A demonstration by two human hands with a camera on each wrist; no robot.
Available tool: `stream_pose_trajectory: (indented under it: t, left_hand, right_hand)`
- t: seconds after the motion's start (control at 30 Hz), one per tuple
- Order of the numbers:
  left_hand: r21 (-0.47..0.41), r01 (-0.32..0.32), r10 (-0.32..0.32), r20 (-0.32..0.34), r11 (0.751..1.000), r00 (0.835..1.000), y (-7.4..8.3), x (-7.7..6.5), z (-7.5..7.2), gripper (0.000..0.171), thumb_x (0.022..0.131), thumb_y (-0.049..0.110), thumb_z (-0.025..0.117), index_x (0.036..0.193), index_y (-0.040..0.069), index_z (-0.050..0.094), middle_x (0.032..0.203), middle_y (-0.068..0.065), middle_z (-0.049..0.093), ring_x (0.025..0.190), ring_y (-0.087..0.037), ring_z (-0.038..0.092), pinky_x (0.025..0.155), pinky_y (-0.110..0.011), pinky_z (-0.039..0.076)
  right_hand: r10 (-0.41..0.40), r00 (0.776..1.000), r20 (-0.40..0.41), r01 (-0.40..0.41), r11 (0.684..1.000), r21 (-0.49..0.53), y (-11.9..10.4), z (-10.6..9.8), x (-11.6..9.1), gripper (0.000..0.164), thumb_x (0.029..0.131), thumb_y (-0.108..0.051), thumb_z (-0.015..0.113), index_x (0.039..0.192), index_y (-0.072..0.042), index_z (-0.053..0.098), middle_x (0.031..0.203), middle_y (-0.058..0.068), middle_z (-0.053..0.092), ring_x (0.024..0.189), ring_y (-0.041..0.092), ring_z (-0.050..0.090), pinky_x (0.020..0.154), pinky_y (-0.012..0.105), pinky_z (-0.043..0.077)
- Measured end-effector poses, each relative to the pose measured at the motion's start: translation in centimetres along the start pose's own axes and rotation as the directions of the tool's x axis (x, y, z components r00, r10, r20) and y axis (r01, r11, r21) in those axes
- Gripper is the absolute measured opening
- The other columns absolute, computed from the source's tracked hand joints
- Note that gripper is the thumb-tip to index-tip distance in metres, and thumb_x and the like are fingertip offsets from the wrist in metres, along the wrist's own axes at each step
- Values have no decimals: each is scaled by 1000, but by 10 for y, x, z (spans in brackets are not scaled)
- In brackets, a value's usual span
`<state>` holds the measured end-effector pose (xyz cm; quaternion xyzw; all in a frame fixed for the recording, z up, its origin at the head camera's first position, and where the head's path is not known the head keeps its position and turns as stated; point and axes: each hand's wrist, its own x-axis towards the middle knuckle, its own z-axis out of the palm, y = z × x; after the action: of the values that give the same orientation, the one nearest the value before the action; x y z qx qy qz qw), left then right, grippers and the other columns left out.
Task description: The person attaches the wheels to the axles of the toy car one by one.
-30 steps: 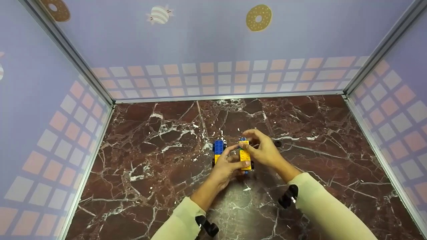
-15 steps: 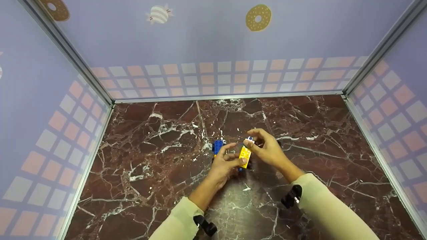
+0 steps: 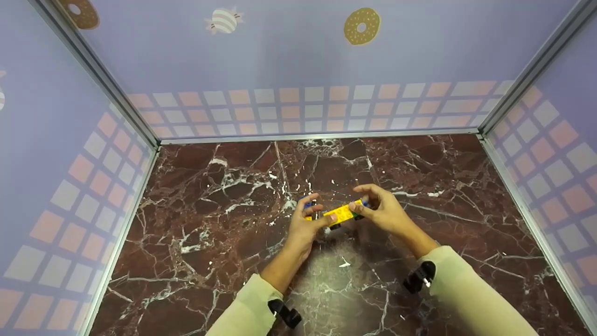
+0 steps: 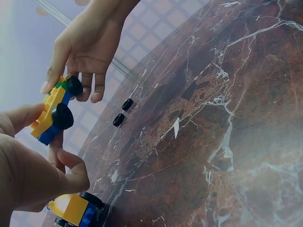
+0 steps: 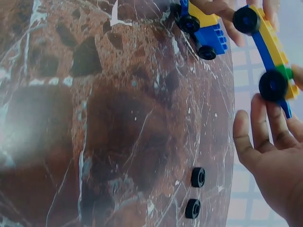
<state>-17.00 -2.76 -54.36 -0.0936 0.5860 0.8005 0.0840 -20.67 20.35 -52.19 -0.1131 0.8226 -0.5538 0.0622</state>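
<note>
Between both hands is a toy block car (image 3: 341, 215) with yellow bricks on top, a blue base, a green piece and black wheels. My left hand (image 3: 302, 233) pinches one end, its thumb on the yellow bricks. At the opposite end, beside the green piece, my right hand (image 3: 389, 212) grips the car with thumb and fingers. In the right wrist view two black wheels show along the car's near side (image 5: 261, 52). A second blue and yellow toy car (image 5: 203, 35) stands on the table behind my left hand, which partly covers it in the head view.
Two loose black wheels (image 4: 122, 112) lie on the dark red marbled table (image 3: 210, 261), on my right hand's side. Lilac panels (image 3: 298, 56) with pink and white squares wall the table at the back and both sides.
The held car has turned from pointing away to lying nearly crosswise, its far end swinging right with my right hand. My left hand has shifted slightly left, covering more of the second car.
</note>
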Motion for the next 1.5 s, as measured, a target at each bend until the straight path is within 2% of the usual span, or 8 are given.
stream_pose_trajectory:
  t: [0.17, 0.37, 0.53, 0.67, 0.8, 0.93, 1.17, 1.5]
  left_hand:
    - [-24, -22, 21, -43, 999, 999, 1, 1, 2, 76, 87, -3, 87, 154, 10, 55, 139, -23, 55, 72, -9, 53, 59, -19, 46]
    - [-60, -32, 28, -68, 998, 997, 2, 3, 4, 71, 90, -3, 86, 153, 10, 56, 136, -18, 53, 78, -11, 54, 61, -19, 47]
    - [-71, -36, 31, -71, 997, 997, 3, 3, 6, 69, 90, -2, 86, 152, 11, 58, 140, -20, 51, 82, -14, 58, 66, -21, 51]
    - [-77, -35, 30, -68, 996, 997, 3, 3, 7, 69, 90, -1, 87, 152, 11, 59, 145, -23, 50, 91, -17, 62, 73, -23, 57]
    - [-87, -47, 42, -54, 995, 998, 3, 3, 8, 68, 90, 0, 87, 151, 11, 59, 149, -27, 47, 97, -19, 62, 78, -25, 58]
    - [-111, -58, 53, -45, 992, 998, 3, 4, 11, 68, 89, -2, 85, 151, 10, 58, 148, -27, 46, 99, -19, 61, 80, -24, 56]
    - [-143, -57, 53, -30, 988, 998, 2, 3, 15, 65, 91, -5, 83, 150, 6, 58, 145, -26, 48, 108, -23, 63, 91, -26, 64]
    - [-96, -51, 57, 62, 994, 996, 1, 1, 12, 69, 91, -5, 84, 153, 10, 56, 155, -29, 44, 107, -23, 67, 88, -28, 66]
  right_hand:
    - [2, 994, 106, -1, 1000, -13, 3, -5, -4, 40, 100, -13, 83, 133, 5, 70, 97, 15, 74, 77, 13, 62, 65, 20, 52]
    - [-4, 982, 190, 11, 999, -37, 5, -1, -10, 27, 100, -15, 82, 118, 5, 77, 91, 11, 73, 74, 10, 61, 64, 19, 52]
    - [-5, 977, 215, 16, 999, -48, 4, 4, -15, 22, 100, -19, 82, 110, 1, 79, 89, 7, 75, 75, 13, 65, 66, 20, 53]
    - [-3, 971, 240, 12, 999, -38, 4, 7, -18, 22, 100, -18, 82, 109, 2, 79, 91, 11, 77, 76, 13, 67, 67, 19, 55]
    - [3, 955, 298, 1, 1000, -11, 1, 10, -20, 23, 100, -16, 82, 109, 4, 78, 95, 17, 80, 80, 14, 72, 69, 19, 58]
    - [15, 940, 340, -12, 1000, -10, -2, 14, -22, 25, 99, -18, 84, 109, 4, 78, 96, 14, 81, 81, 12, 73, 71, 19, 60]
    - [35, 941, 336, -26, 999, -33, -3, 20, -25, 24, 96, -24, 87, 102, -2, 78, 91, 6, 79, 75, 10, 68, 64, 19, 56]
    - [1, 967, 254, 7, 1000, -28, -4, 26, -28, 24, 94, -21, 89, 100, -1, 78, 90, 12, 80, 75, 10, 69, 63, 18, 55]
